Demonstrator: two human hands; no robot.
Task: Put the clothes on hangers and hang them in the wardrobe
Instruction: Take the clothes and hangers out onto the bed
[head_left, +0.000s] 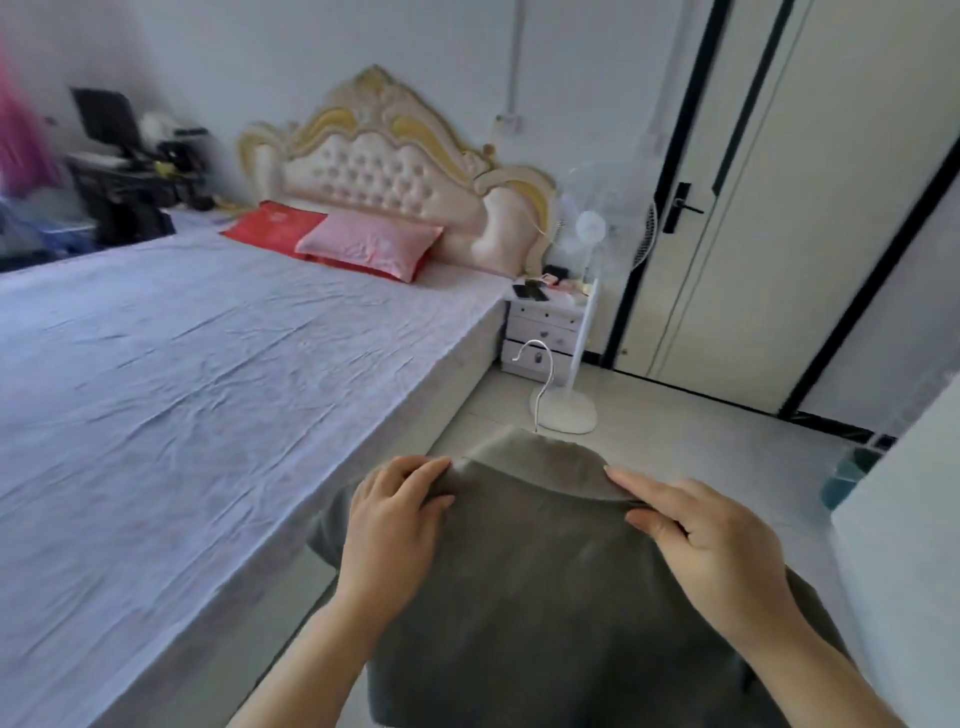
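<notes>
Grey T-shirt (545, 571) hangered; hanging up is remaining.
My left hand (395, 519) and right hand (711, 540) are pinching its shoulders, hanger hook (540, 374) at twelve o'clock.

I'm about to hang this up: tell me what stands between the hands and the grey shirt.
Nothing does: the left hand and right hand hold the grey shirt at its shoulders, the hanger hook poking out of its collar. No wardrobe clearly shows.
</notes>
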